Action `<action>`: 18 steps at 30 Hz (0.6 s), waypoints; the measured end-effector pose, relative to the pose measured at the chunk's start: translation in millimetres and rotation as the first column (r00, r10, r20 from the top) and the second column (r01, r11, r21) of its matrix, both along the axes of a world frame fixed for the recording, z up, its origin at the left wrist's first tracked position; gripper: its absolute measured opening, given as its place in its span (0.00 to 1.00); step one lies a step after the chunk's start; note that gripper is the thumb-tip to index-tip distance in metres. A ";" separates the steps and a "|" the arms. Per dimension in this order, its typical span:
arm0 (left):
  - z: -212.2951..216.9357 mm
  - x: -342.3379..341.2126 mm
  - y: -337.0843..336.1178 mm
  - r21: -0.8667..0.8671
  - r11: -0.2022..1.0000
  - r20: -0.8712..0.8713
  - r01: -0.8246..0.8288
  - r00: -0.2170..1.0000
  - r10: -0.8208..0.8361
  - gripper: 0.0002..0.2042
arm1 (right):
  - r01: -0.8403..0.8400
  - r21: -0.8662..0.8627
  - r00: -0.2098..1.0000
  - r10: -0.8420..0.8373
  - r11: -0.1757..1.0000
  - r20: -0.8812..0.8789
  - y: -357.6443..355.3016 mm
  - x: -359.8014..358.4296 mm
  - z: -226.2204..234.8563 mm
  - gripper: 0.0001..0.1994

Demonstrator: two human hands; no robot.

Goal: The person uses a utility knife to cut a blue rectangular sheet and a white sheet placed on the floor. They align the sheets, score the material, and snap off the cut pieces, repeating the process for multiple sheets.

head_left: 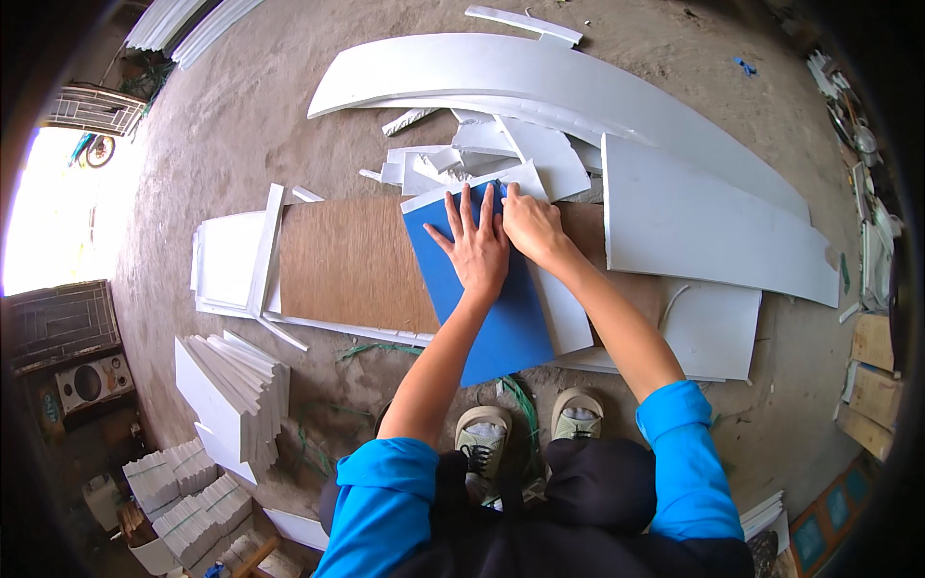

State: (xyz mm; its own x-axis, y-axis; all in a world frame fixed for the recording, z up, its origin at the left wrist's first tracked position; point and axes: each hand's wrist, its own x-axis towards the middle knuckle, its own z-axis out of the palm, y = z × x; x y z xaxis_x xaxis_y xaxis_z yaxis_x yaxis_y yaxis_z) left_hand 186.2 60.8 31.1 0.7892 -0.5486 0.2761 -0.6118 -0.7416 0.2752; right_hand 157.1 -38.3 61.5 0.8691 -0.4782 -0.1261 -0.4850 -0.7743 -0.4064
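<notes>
Blue board [513, 318] slantwise over white sheet [566, 310] and brown board [337, 260], middle of scene.
We have our left hand [479, 255] flat on its far part, fingers spread; our right hand [533, 226] is curled closed at its far right corner around a small blue object [502, 191], mostly hidden. White scraps [482, 138] lie just beyond; big white panel [708, 212] lies to the right.

Blue sheet [503, 323]; brown wood-grained board [342, 260]; white panel [708, 217]; bright-blue sleeves [385, 491].
</notes>
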 end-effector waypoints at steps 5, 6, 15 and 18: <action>0.9 -0.2 1.1 0.009 1.000 -0.003 0.008 1.000 -0.008 0.21 | 0.058 0.092 0.998 -0.055 0.994 -0.038 2.4 2.7 7.0 0.13; 1.0 -0.9 0.1 0.006 1.000 -0.003 0.009 1.000 -0.009 0.21 | 0.079 0.096 0.996 -0.074 0.992 -0.057 1.7 2.2 8.9 0.13; 2.2 0.9 1.3 0.005 1.000 0.008 0.008 1.000 -0.008 0.21 | -0.005 0.107 0.998 0.011 0.994 -0.055 -4.7 12.5 1.7 0.13; 3.8 -2.8 -2.0 -0.021 1.000 -0.021 0.015 1.000 -0.015 0.22 | -0.049 -0.006 0.995 0.048 0.999 -0.085 -11.4 17.4 3.1 0.12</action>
